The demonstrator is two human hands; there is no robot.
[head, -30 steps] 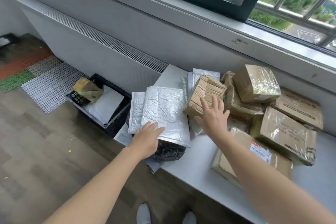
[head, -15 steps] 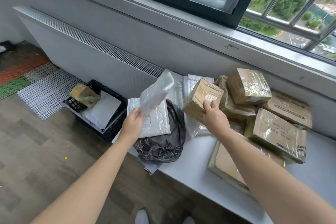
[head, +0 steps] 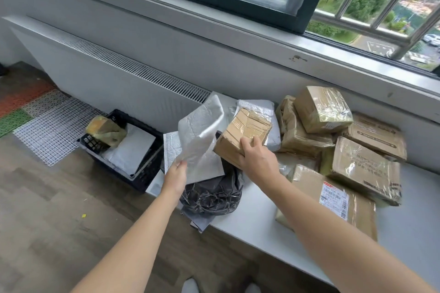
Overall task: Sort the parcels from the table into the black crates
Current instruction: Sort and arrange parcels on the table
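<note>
Black bag lies half hidden under a flat mailer; left hand pinches a silver mailer, right hand grips cardboard parcel.

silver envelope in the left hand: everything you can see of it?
The silver envelope is a flat padded mailer, foil-like, creased in a quilted pattern, no label showing. It is held above the table, nearly upright and bowed, top corner curling right. The left hand pinches its bottom corner. Its right edge comes close to the cardboard box in the right hand; contact cannot be told. Below it lie a second envelope and a black bag.
</note>
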